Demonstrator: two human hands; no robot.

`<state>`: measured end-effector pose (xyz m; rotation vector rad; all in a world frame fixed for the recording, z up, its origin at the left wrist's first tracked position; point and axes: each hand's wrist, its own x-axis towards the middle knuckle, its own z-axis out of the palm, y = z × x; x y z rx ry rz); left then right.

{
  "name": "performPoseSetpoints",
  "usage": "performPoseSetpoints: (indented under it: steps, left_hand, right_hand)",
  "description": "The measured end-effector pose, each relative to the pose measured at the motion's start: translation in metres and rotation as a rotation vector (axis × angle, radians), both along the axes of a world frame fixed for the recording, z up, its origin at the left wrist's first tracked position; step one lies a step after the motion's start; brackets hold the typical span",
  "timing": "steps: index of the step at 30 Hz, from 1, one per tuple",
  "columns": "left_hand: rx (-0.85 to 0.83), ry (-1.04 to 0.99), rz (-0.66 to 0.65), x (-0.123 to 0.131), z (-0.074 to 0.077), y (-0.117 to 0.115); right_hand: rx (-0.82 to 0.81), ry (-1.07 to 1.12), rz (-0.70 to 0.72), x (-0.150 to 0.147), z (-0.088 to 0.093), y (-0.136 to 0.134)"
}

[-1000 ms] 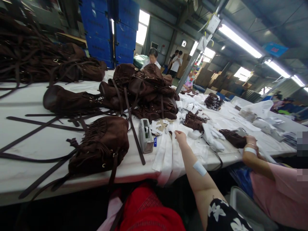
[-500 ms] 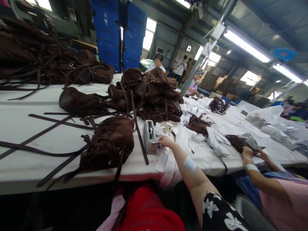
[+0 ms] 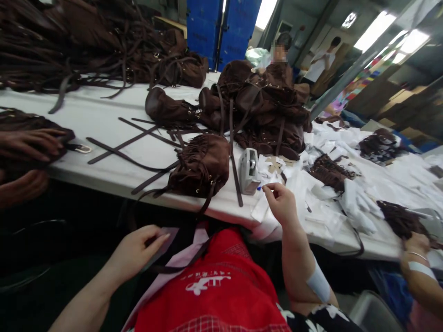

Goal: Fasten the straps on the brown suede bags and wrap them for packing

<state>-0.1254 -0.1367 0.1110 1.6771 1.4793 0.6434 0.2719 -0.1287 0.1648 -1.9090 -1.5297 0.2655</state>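
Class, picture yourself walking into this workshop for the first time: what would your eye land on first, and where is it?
The heap of dark brown fringed suede bags dominates the middle of the long white table, with one fringed brown bag slumped at its near edge. Beside it, the right hand pinches its fingers next to a grey tape dispenser; a bright red apron covers the lap below.

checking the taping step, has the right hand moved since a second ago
Yes. The right hand came left off the white strips toward the dispenser and is now pinched just right of it.
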Motion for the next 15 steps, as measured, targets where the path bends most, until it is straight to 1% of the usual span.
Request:
performPoseSetpoints:
  steps: [1, 2, 4, 5, 6, 7, 9, 10, 12, 13, 14, 15]
  left_hand:
    - [-0.032, -0.025, -0.062, 0.008, 0.001, 0.0]
    - [-0.056, -0.056, -0.102, 0.017, 0.002, -0.001]
    - [-0.09, -0.127, -0.145, 0.032, 0.004, -0.002]
    - [-0.092, -0.159, -0.157, 0.037, 0.004, -0.003]
    - [-0.092, -0.183, -0.168, 0.042, 0.005, -0.004]
    - [-0.086, -0.196, -0.172, 0.045, 0.005, -0.005]
    - [-0.076, -0.204, -0.17, 0.048, 0.005, -0.006]
    - [-0.071, -0.206, -0.162, 0.047, 0.005, -0.007]
    - [-0.068, -0.213, -0.13, 0.043, 0.005, -0.008]
    - [-0.072, -0.217, -0.102, 0.039, 0.004, -0.008]
    - [-0.082, -0.224, -0.068, 0.035, 0.003, -0.009]
    - [-0.098, -0.229, -0.032, 0.03, 0.002, -0.01]
  right_hand:
    - [-0.013, 0.108, 0.094, -0.019, -0.002, -0.007]
    - [-0.072, 0.209, 0.221, -0.039, -0.006, -0.012]
    - [-0.287, 0.364, 0.505, -0.08, -0.02, -0.02]
    - [-0.394, 0.421, 0.622, -0.1, -0.029, -0.023]
    - [-0.481, 0.465, 0.714, -0.118, -0.037, -0.026]
    - [-0.548, 0.5, 0.776, -0.134, -0.046, -0.028]
    - [-0.622, 0.544, 0.838, -0.157, -0.06, -0.032]
    - [-0.645, 0.554, 0.863, -0.164, -0.064, -0.033]
    - [-0.657, 0.545, 0.905, -0.168, -0.07, -0.032]
    - [-0.641, 0.529, 0.888, -0.165, -0.072, -0.03]
    - [-0.611, 0.51, 0.821, -0.16, -0.073, -0.026]
    - [-0.569, 0.496, 0.702, -0.153, -0.075, -0.022]
